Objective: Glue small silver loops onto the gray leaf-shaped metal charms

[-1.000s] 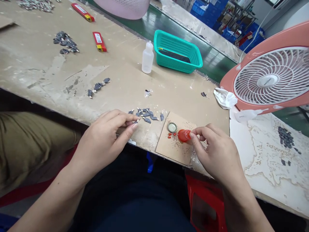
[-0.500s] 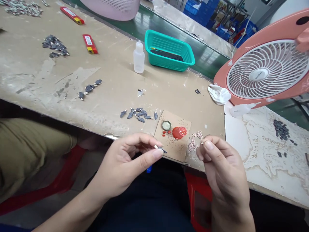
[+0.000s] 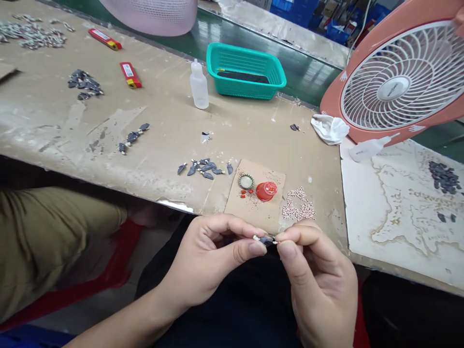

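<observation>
Between the thumb and forefinger of my left hand (image 3: 221,256) is a small dark grey leaf-shaped piece (image 3: 266,240) with a pale bead-like end. My right hand (image 3: 315,270) pinches a tiny pale bead (image 3: 276,242) against the other tip of that piece, mostly hidden by the fingertips. Just beyond my hands lies a cardboard square (image 3: 250,212) bearing a red cup (image 3: 266,192) with a glossy red top and a bottle cap (image 3: 246,181). A patch of tiny pinkish beads (image 3: 299,208) spreads to its right. Similar dark pieces (image 3: 206,166) lie to the left.
A white squeeze bottle (image 3: 199,87) stands before a green basket (image 3: 246,89). Two red blade cases (image 3: 130,75) lie further left. At right are a pink fan (image 3: 393,89), crumpled tissue (image 3: 329,129) and another squeeze bottle (image 3: 373,147). Another person's leg (image 3: 54,241) is at the left.
My right hand has moved left and the bead in its fingers now meets the dark piece. My left hand has shifted slightly right, and the view has tilted a little.
</observation>
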Demonstrator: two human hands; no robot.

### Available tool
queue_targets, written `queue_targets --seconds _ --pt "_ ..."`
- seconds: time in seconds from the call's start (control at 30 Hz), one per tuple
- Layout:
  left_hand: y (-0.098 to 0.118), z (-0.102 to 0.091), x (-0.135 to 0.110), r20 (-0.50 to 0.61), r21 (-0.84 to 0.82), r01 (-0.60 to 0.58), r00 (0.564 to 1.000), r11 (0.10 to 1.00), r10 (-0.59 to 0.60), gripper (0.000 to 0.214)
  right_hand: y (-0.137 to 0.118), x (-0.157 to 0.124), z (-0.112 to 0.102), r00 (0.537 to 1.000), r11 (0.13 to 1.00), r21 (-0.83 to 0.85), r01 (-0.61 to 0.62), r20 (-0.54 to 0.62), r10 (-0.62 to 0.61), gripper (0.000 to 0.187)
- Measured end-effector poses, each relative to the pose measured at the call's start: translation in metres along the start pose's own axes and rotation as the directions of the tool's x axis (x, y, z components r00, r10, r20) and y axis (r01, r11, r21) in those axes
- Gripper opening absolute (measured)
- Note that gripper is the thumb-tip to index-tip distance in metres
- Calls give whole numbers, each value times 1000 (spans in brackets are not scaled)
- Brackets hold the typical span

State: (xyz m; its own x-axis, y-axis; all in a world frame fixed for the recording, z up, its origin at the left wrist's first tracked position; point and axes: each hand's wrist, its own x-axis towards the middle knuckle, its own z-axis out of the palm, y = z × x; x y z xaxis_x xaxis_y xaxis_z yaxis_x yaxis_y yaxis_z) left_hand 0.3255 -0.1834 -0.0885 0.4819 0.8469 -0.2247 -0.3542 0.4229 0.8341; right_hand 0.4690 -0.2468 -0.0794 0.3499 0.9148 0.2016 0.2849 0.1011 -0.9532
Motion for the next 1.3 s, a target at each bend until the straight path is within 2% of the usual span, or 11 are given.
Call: queue_targets --seconds 0.43,0.53,0.6,0.67,0.77,0.83,0.93,1.03,1.13,1.2,1.3 --pt "-2 3 -1 5 11 -52 999 999 52 20 2 -5 2 1000 1000 -9 19 15 -19 7" --pt "-4 2 -1 -8 53 -56 998 997 57 20 5 -4 0 999 999 -26 30 -31 -31 7" --pt "-5 -2 -1 -39 106 -71 996 992 76 19 11 1 -2 995 990 -128 61 -76 -71 7" --pt "-5 -9 -1 -82 154 -102 990 983 116 18 22 7 -6 983 940 -313 138 -74 -169 7" --pt "-6 -19 0 -139 186 -152 974 971 179 17 43 14 -11 943 751 -587 301 65 -327 4" --pt "-7 -25 1 -171 199 -176 962 964 211 17 55 16 -14 918 630 -682 372 171 -357 5" --pt "-8 -27 1 -176 216 -190 957 958 230 17 61 13 -19 903 568 -711 415 247 -351 6" --pt "-8 -25 1 -154 206 -187 963 961 220 16 51 11 -24 943 724 -608 326 155 -295 4" --pt "-8 -20 0 -129 180 -169 972 969 194 18 35 7 -26 997 946 -317 72 -9 -79 7" --pt "-8 -16 -1 -104 171 -149 980 974 168 20 26 2 -24 997 992 -107 -62 -43 58 8" --pt "-8 -10 -2 -57 146 -111 991 983 121 20 17 -5 -17 991 987 90 -131 -5 132 8"
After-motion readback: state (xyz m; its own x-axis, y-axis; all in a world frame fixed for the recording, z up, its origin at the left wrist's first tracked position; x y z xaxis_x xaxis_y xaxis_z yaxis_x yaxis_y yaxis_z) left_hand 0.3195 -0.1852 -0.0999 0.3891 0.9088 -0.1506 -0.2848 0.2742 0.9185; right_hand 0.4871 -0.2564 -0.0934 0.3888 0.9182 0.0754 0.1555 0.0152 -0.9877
